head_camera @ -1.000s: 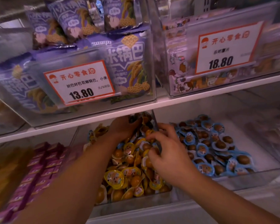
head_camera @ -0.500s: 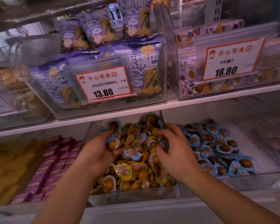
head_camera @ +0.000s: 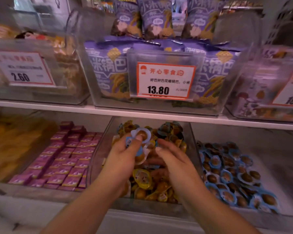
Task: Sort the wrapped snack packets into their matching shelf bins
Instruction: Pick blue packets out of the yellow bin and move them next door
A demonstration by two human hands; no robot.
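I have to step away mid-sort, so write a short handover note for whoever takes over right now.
Left hand: grips several blue-wrapped packets, lifted above the yellow-packet bin.
Right hand: open, over the same bin, holding nothing visible.
Done: those blue strays are picked out.
Left: drop them in the blue-packet bin to the right; a few more blue ones seem to sit at the yellow bin's back.

Both forearms reached forward and up from the bottom edge, converging. The left hand point(head_camera: 123, 154) was raised with its fingers curled, thumb point(head_camera: 139, 138) pressed on top in a pinch. The right hand point(head_camera: 174, 159) lay just beside it, palm down, fingers loosely bent and pointing left.
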